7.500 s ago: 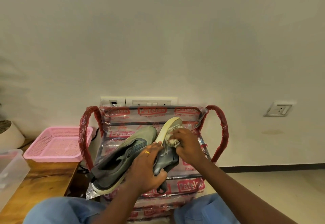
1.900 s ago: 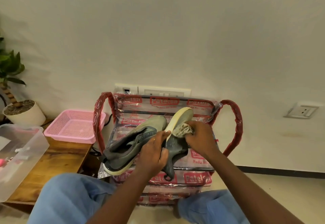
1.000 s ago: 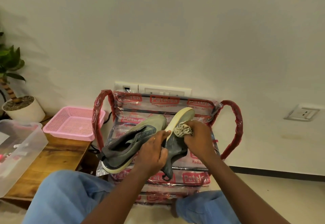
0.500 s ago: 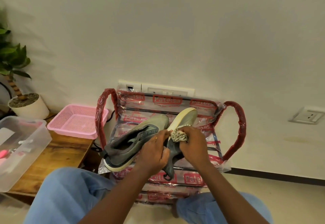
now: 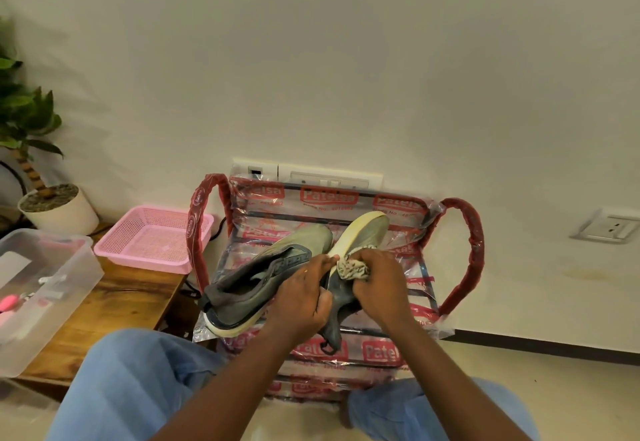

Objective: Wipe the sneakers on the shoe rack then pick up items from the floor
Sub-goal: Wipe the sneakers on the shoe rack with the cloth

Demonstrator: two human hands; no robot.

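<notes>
Sneaker point(image 5: 349, 250), grey mesh with curved cream sole, meets crumpled cloth point(image 5: 351, 268).

- light blue trousers point(image 5: 138, 381) cover both knees, one at each side of the shoe rack point(image 5: 379, 352) front.
- a thin gold ring point(image 5: 305, 271) on a finger of the left hand point(image 5: 301, 298).
- both forearms are bare.

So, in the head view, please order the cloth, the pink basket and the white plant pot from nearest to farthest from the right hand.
1. cloth: gripped in the right hand itself.
2. pink basket: to the left, on the wooden table.
3. white plant pot: far left, beyond the basket.
</notes>
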